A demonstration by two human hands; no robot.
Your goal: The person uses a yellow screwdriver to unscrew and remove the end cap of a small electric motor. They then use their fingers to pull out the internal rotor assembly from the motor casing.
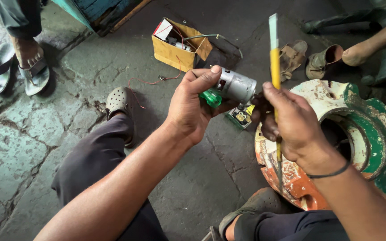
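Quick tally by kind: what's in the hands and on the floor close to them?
Motor, in left hand: 1
Yellow blade tool, in right hand: 1
Cardboard box: 1
Painted metal wheel: 1
Small yellow pack: 1
Total: 5

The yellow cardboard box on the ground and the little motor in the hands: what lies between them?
In the head view, between the yellow box and the silver motor held by the left hand lies bare dark stone floor, crossed only by a thin red wire.

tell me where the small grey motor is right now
In the head view, centre: the grey motor is gripped in the left hand, just left of the right hand.
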